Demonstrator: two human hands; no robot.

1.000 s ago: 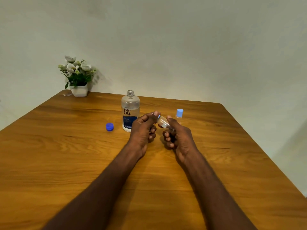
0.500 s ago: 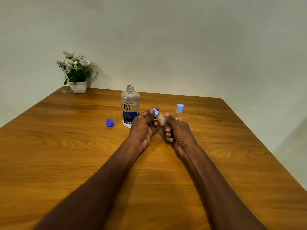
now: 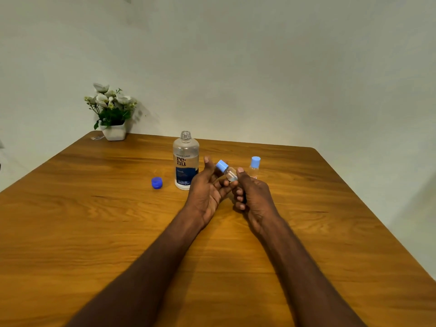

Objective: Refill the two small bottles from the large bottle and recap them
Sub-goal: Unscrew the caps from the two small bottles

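Fingers (image 3: 238, 198) of the right hand (image 3: 253, 197) curl round the small bottle (image 3: 230, 173); left hand (image 3: 207, 190) spread.

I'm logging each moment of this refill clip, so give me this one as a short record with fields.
setting: brown wooden table against a pale wall
large bottle: clear plastic bottle with a dark blue label, upright, uncapped
loose cap: dark blue round cap on the table, left of the large bottle
held bottle: small clear bottle with a light blue cap, tilted, cap on
right hand: grips the held bottle's body
left hand: fingers at its cap
second small bottle: upright, capped, behind the right hand
other: white flowers in a white pot, far left corner
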